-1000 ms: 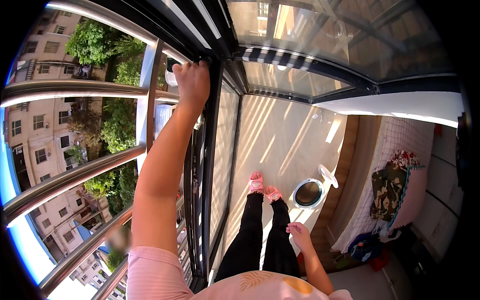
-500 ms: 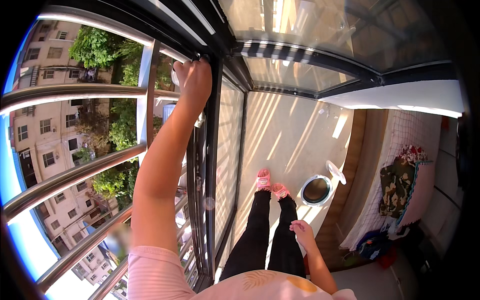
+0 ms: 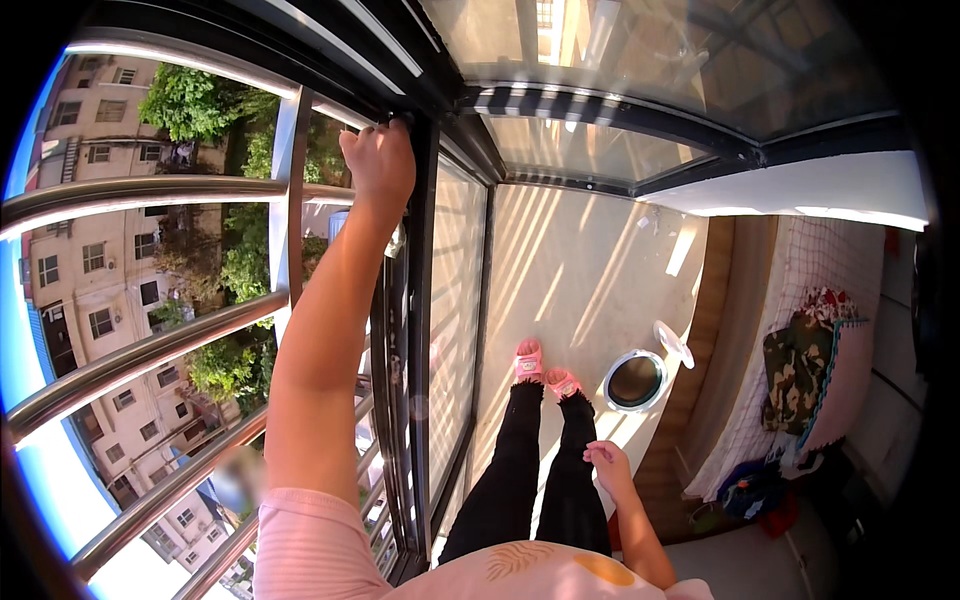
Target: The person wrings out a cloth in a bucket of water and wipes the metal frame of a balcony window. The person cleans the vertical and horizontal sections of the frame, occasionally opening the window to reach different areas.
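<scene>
My left arm stretches up along the open window, and my left hand [image 3: 380, 162] is at the upper corner of the black window frame [image 3: 425, 230]. Its fingers are bent and closed against the frame's inner edge; whatever they grip is hidden behind the knuckles. Just below the wrist, a small pale thing [image 3: 396, 241] sits by the frame, too small to name. My right hand [image 3: 608, 468] hangs beside my right thigh, with its fingers loosely curled in and nothing visible in them.
Steel guard bars [image 3: 150, 370] run outside the window, with trees and buildings beyond. On the floor stands a round bucket [image 3: 636, 381] of dark liquid, a white lid-like disc [image 3: 674, 345] beside it. To the right, folded clothes [image 3: 800, 375] lie on a checked sheet [image 3: 815, 255].
My left hand has shifted slightly left and down along the frame. A whitish patch that showed beside its fingers is out of sight. My right hand has barely moved.
</scene>
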Demonstrator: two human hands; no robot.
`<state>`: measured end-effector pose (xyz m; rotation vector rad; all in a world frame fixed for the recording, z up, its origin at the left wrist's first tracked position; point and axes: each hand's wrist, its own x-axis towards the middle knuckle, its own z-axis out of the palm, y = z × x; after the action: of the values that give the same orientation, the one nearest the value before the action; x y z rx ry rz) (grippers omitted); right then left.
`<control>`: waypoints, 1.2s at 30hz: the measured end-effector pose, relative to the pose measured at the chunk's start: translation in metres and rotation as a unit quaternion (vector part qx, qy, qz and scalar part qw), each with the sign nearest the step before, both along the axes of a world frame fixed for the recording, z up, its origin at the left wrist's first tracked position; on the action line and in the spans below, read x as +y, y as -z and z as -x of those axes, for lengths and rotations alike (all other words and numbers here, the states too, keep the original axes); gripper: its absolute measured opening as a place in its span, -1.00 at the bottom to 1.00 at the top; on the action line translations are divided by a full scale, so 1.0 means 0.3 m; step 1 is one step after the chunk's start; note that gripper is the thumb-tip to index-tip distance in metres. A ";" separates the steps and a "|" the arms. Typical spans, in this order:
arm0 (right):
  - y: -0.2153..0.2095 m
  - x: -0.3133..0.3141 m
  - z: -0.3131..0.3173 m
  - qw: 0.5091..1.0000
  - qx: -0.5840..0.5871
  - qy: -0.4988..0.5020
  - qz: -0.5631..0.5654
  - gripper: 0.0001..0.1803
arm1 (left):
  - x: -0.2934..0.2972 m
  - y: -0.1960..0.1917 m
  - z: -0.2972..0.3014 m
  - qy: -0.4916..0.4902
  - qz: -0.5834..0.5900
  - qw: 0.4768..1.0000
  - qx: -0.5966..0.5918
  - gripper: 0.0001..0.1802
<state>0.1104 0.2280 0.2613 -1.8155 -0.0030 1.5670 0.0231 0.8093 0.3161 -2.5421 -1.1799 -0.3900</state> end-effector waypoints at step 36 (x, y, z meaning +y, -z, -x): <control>-0.314 1.272 0.076 0.659 -0.466 -0.279 -0.521 -0.74 | -0.819 -0.263 0.315 -0.171 0.290 0.913 -0.230 -0.59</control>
<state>0.0877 0.6097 0.3554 -1.3905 -1.7015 0.4305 -0.0713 0.5634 0.3951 -2.7004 -2.1585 -0.6522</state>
